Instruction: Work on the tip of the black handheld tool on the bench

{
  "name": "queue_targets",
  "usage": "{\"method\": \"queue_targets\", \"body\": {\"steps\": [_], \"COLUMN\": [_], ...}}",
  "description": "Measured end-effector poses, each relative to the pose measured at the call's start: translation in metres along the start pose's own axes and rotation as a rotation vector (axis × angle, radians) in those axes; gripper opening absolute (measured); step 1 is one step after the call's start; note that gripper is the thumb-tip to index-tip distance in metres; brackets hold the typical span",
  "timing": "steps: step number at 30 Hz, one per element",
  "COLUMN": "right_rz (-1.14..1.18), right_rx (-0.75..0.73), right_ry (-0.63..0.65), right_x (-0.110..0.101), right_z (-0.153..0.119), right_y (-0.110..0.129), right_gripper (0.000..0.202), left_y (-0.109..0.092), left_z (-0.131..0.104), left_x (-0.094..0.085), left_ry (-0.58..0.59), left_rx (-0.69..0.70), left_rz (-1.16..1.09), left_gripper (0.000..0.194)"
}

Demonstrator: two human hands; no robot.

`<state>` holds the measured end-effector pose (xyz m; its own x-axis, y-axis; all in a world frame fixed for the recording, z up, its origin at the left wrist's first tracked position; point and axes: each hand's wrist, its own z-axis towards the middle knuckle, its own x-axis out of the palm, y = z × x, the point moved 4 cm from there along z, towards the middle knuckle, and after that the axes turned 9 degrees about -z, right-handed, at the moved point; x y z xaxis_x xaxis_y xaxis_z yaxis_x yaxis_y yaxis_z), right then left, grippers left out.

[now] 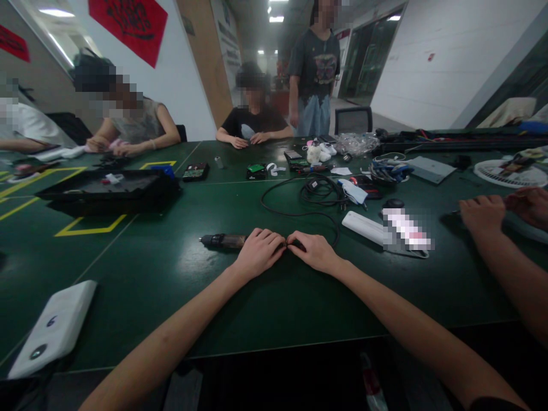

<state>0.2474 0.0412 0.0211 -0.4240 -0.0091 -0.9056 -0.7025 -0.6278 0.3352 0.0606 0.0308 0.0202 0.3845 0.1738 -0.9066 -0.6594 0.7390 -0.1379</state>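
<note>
An electric screwdriver (222, 241) lies on the green table with its tip pointing left. My left hand (259, 251) is closed around its rear part, palm down. Close beside it, my right hand (312, 251) pinches the end of a black cable (319, 213) at the back of the screwdriver. The fingertips of both hands nearly meet there. Whether the cable end is joined to the tool is hidden by my fingers. From my right hand the cable loops away to a coil further back on the table.
A black tray (107, 191) stands at the left and a white power bank (53, 328) at the front left. A white power strip (363, 227) lies right of my hands. A co-worker's hands (483, 214) work at the far right. Other people are across the table (205, 319).
</note>
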Motion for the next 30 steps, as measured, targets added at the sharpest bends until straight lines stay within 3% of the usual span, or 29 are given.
{"method": "queue_targets", "body": {"steps": [30], "right_rz": [-0.060], "right_rx": [-0.041], "right_ry": [-0.061], "right_x": [-0.0010], "right_z": [-0.0016], "right_y": [0.0053], "right_gripper": [0.017], "left_y": [0.0049], "left_z": [0.0012], "left_x": [0.0033], "left_ry": [-0.013], "left_rx": [-0.002], "left_rz": [-0.011], "left_gripper": [0.023]}}
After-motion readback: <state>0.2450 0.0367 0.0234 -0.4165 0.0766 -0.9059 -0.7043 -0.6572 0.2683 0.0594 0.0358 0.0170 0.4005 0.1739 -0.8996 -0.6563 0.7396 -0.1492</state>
